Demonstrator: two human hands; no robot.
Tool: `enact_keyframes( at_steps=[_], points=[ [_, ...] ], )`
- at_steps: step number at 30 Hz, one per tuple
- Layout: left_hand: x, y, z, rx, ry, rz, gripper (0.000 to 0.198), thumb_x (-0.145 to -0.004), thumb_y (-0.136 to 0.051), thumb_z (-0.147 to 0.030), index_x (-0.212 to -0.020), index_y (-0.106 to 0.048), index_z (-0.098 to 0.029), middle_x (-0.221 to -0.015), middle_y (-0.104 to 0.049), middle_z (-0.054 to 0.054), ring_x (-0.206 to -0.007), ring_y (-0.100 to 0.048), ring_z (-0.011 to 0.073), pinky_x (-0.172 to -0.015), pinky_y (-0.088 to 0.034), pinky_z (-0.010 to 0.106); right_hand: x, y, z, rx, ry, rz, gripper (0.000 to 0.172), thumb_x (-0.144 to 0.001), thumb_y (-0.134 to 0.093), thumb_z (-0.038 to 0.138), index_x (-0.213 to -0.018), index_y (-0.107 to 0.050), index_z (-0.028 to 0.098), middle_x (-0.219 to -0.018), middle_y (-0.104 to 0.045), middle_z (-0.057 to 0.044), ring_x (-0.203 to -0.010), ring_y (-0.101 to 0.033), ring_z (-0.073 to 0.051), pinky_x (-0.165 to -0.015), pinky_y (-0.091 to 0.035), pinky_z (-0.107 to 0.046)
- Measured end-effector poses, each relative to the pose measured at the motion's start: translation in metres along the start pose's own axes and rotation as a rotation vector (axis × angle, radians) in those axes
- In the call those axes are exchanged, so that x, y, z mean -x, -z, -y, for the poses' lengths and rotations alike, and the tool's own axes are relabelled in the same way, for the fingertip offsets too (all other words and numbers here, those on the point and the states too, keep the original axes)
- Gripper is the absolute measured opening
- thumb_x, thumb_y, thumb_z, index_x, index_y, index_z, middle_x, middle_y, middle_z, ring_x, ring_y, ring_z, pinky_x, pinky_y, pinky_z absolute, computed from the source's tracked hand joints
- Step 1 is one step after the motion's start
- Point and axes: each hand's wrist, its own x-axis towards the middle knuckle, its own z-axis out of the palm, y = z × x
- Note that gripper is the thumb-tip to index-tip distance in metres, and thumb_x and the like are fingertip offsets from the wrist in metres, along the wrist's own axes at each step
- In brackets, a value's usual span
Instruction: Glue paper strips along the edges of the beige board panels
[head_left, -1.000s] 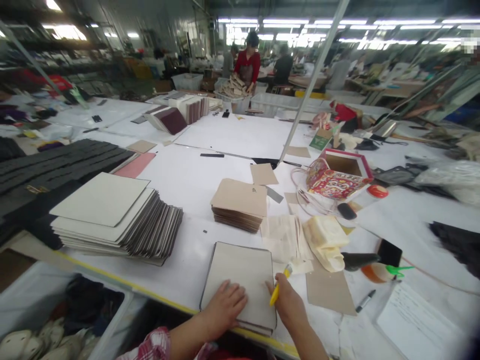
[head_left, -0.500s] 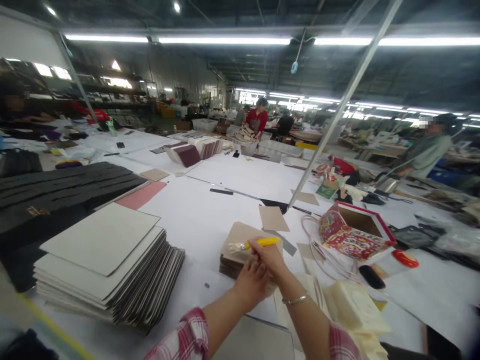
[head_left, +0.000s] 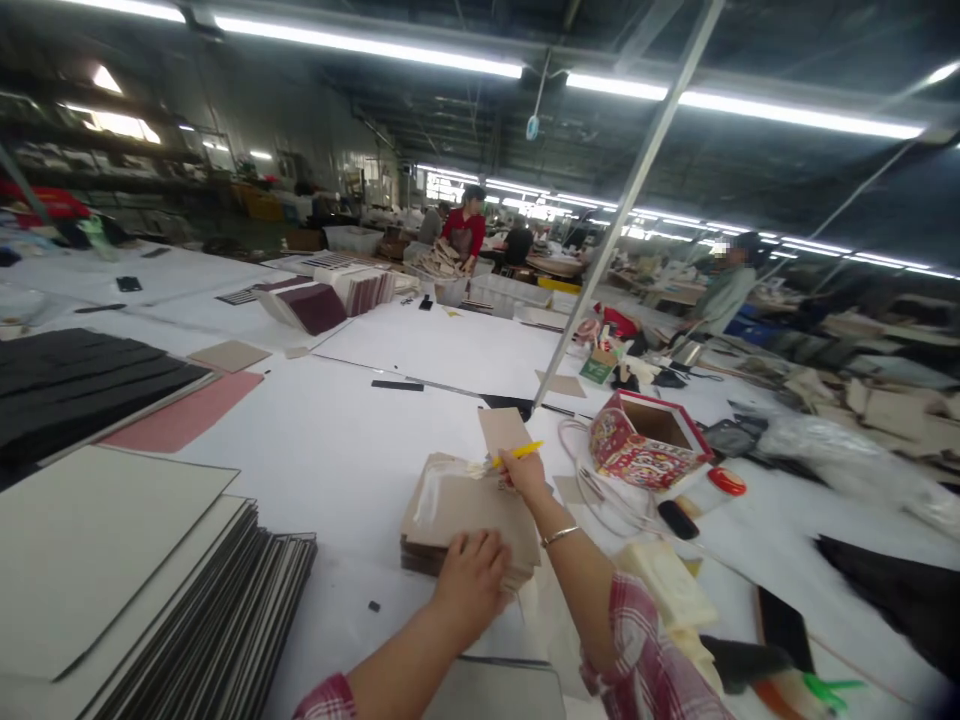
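Note:
A stack of brown cardboard pieces (head_left: 459, 505) lies on the white table in front of me. My left hand (head_left: 472, 578) rests on the near edge of its top piece, with the fingers laid out flat. My right hand (head_left: 525, 474) is closed around the yellow handle of a brush (head_left: 520, 453). The whitish bristles touch the far edge of the top piece. A wet, pale streak (head_left: 429, 495) runs along that piece's left side and far edge. Beyond the stack lies a single brown cardboard piece (head_left: 504, 428).
Large grey boards (head_left: 112, 540) are piled at the left. A red patterned box (head_left: 637, 450) and a red-lidded jar (head_left: 712, 490) stand to the right, near a yellowish foam block (head_left: 660, 580). A metal pole (head_left: 611, 240) rises beyond them. A person in red (head_left: 466, 230) works farther back.
My view has swung right. My right hand has moved the brush to the stack's far edge, away from my left hand. The pale wet streak on the top piece now shows clearly.

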Motion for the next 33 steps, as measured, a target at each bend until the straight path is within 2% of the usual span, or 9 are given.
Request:
enact_keyframes(
  at_steps=[6, 9, 12, 15, 20, 25, 27, 30, 33],
  points=[
    [-0.011, 0.006, 0.005, -0.031, 0.052, -0.02, 0.044, -0.075, -0.057, -0.04, -0.115, -0.048, -0.025, -0.133, -0.039, 0.009, -0.111, -0.04, 0.0262, -0.09, -0.032, 0.044, 0.017, 0.077, -0.011, 0.105, 0.067, -0.12, 0.023, -0.074, -0.052, 0.037, -0.067, -0.059, 0.017, -0.052, -0.056, -0.002, -0.043, -0.051, -0.012, -0.044, -0.042, -0.025],
    [-0.021, 0.016, 0.011, -0.055, 0.098, 0.03, 0.041, -0.073, -0.059, -0.038, -0.11, -0.051, -0.021, -0.126, -0.044, 0.011, -0.107, -0.042, 0.0274, -0.085, -0.036, 0.043, 0.049, 0.082, -0.017, 0.267, 0.37, -0.026, 0.024, -0.075, -0.052, 0.039, -0.086, -0.063, 0.021, -0.077, -0.063, -0.004, -0.068, -0.057, -0.016, -0.065, -0.046, -0.028],
    [-0.029, 0.026, 0.014, -0.069, 0.074, 0.092, 0.039, -0.072, -0.061, -0.04, -0.102, -0.053, -0.017, -0.107, -0.052, 0.011, -0.101, -0.044, 0.0262, -0.082, -0.038, 0.039, 0.098, 0.081, -0.039, 0.535, 0.687, 0.157, 0.023, -0.08, -0.048, 0.034, -0.095, -0.062, 0.022, -0.08, -0.061, -0.005, -0.075, -0.055, -0.017, -0.072, -0.044, -0.03],
    [-0.032, 0.031, 0.014, -0.111, 0.009, 0.111, 0.035, -0.072, -0.061, -0.04, -0.095, -0.054, -0.015, -0.098, -0.053, 0.01, -0.096, -0.045, 0.0248, -0.081, -0.039, 0.037, 0.15, 0.089, -0.062, 0.606, 0.774, 0.19, 0.025, -0.084, -0.044, 0.029, -0.101, -0.06, 0.021, -0.076, -0.059, -0.006, -0.072, -0.054, -0.017, -0.07, -0.044, -0.031],
    [-0.034, 0.036, 0.018, -0.165, -0.081, 0.183, 0.036, -0.069, -0.064, -0.041, -0.091, -0.055, -0.013, -0.095, -0.054, 0.01, -0.092, -0.048, 0.0241, -0.079, -0.04, 0.034, 0.204, 0.115, -0.073, 0.427, 0.678, 0.125, 0.025, -0.085, -0.044, 0.028, -0.105, -0.057, 0.022, -0.08, -0.06, -0.006, -0.072, -0.056, -0.016, -0.068, -0.048, -0.032],
    [-0.039, 0.051, 0.017, -0.151, -0.14, 0.323, 0.03, -0.069, -0.062, -0.04, -0.085, -0.058, -0.015, -0.09, -0.057, 0.01, -0.085, -0.054, 0.0232, -0.074, -0.043, 0.032, 0.219, 0.13, -0.064, 0.036, 0.374, -0.282, 0.03, -0.082, -0.049, 0.038, -0.104, -0.057, 0.019, -0.084, -0.063, -0.005, -0.061, -0.059, -0.014, -0.063, -0.052, -0.032],
    [-0.039, 0.06, 0.014, -0.153, -0.138, 0.337, 0.019, -0.072, -0.057, -0.032, -0.082, -0.058, -0.015, -0.085, -0.058, 0.008, -0.081, -0.056, 0.0213, -0.072, -0.044, 0.031, 0.222, 0.132, -0.062, -0.088, 0.247, -0.353, 0.036, -0.082, -0.046, 0.043, -0.109, -0.053, 0.019, -0.079, -0.063, -0.003, -0.055, -0.058, -0.012, -0.06, -0.053, -0.031],
    [-0.028, 0.083, 0.01, -0.169, -0.035, 0.152, 0.012, -0.077, -0.044, -0.016, -0.081, -0.055, -0.015, -0.084, -0.057, 0.008, -0.081, -0.056, 0.0192, -0.073, -0.044, 0.031, 0.227, 0.129, -0.063, -0.238, 0.162, -0.303, 0.038, -0.084, -0.041, 0.046, -0.111, -0.046, 0.02, -0.077, -0.062, -0.002, -0.054, -0.059, -0.012, -0.056, -0.052, -0.03],
    [-0.006, 0.111, 0.004, 0.027, 0.195, -0.332, 0.011, -0.077, -0.042, -0.015, -0.077, -0.053, -0.016, -0.08, -0.057, 0.005, -0.075, -0.056, 0.0157, -0.069, -0.047, 0.028, 0.234, 0.116, -0.061, -0.29, 0.183, -0.203, 0.031, -0.084, -0.042, 0.045, -0.101, -0.043, 0.02, -0.082, -0.062, -0.003, -0.061, -0.061, -0.014, -0.06, -0.052, -0.031]
  ],
)
